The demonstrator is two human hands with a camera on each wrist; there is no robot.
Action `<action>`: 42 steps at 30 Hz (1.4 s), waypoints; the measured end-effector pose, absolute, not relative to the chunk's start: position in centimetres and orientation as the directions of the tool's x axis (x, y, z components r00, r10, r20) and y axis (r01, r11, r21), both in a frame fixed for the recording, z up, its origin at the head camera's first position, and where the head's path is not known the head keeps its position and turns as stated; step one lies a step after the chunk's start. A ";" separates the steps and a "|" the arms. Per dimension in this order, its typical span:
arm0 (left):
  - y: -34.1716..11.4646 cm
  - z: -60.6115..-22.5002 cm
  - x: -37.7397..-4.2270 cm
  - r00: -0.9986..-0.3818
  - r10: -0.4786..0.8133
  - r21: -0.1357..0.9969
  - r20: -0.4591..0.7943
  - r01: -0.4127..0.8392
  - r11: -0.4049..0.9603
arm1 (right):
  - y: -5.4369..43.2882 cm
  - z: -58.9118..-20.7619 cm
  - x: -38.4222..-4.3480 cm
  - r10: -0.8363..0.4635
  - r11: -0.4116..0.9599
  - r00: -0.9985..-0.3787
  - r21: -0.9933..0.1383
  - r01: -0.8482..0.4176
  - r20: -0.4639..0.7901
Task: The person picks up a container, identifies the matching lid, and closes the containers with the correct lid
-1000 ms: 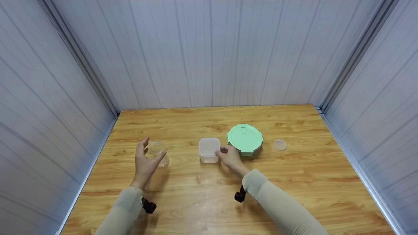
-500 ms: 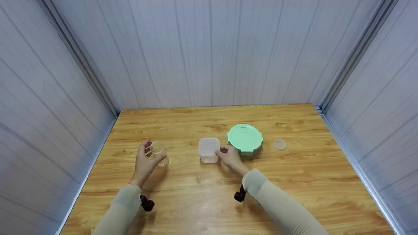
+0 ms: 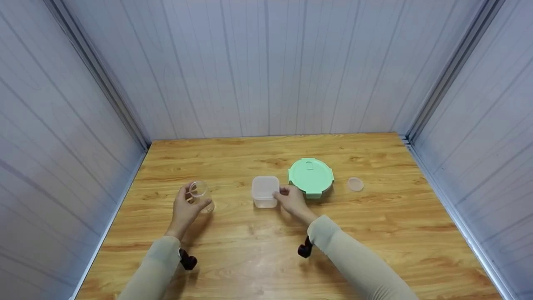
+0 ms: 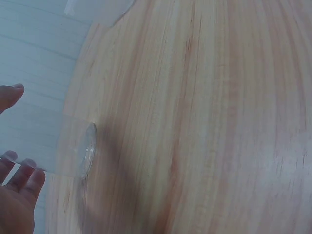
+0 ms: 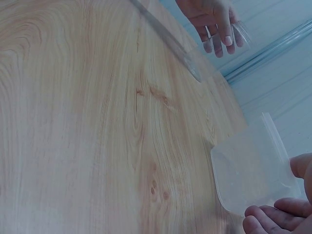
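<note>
My left hand (image 3: 186, 209) curls round a tall clear plastic jar (image 3: 208, 204), which stands upright on the table at left. The fingers are at its far left side and the thumb is at its near side; in the left wrist view the fingertips (image 4: 29, 163) meet the clear wall (image 4: 63, 146). At the middle, my right hand (image 3: 293, 203) holds a square translucent container (image 3: 265, 189) at its right side. The thumb lies at its near right corner, and the fingers (image 5: 273, 217) press its wall (image 5: 243, 170) in the right wrist view.
A round box with a mint-green clip lid (image 3: 311, 177) stands just behind and right of my right hand. Farther right lies a small round translucent lid (image 3: 355, 184). Pale panelled walls (image 3: 266, 71) close off the back and both sides of the wooden table (image 3: 250, 258).
My left hand's spread fingers have drawn in round the clear jar. The right hand keeps its place on the square container. The view has shifted very slightly.
</note>
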State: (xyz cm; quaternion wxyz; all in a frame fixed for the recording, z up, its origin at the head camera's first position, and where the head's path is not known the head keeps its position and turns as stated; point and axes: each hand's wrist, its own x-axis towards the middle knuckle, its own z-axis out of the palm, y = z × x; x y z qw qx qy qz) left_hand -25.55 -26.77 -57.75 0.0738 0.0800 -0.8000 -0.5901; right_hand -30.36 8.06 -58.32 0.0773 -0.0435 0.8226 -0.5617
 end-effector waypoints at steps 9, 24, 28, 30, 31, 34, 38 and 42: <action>-26.8 -57.9 -25.4 -0.975 -0.214 0.960 0.062 0.000 0.279 | 8.0 -58.2 -30.3 -0.160 0.373 -0.984 -0.928 0.008 -0.073; -26.4 -57.9 -25.4 -0.968 -0.236 0.947 0.083 0.003 0.322 | 7.8 -58.2 -30.4 -0.124 0.368 -0.988 -0.929 0.040 -0.091; -26.3 -57.8 -25.3 -0.969 -0.225 0.949 0.097 0.022 0.316 | 7.7 -58.1 -30.5 -0.117 0.373 -0.988 -0.927 0.048 -0.098; -26.3 -57.7 -25.3 -0.971 -0.215 0.949 0.102 0.030 0.313 | 7.7 -58.1 -30.5 -0.113 0.375 -0.988 -0.925 0.054 -0.103; -26.3 -57.6 -25.2 -0.972 -0.212 0.950 0.102 0.032 0.310 | 7.7 -58.1 -30.5 -0.111 0.375 -0.988 -0.925 0.057 -0.106; -26.2 -57.5 -25.2 -0.974 -0.202 0.951 0.101 0.035 0.308 | 7.7 -58.0 -30.5 -0.105 0.362 -0.987 -0.929 0.074 -0.120; -25.9 -57.2 -25.2 -0.975 -0.194 0.947 0.105 0.038 0.319 | 7.7 -57.8 -30.5 -0.105 0.331 -0.983 -0.937 0.106 -0.149; -25.5 -56.8 -25.2 -0.978 -0.176 0.940 0.115 0.049 0.339 | 7.8 -57.6 -30.3 -0.094 0.306 -0.977 -0.939 0.154 -0.191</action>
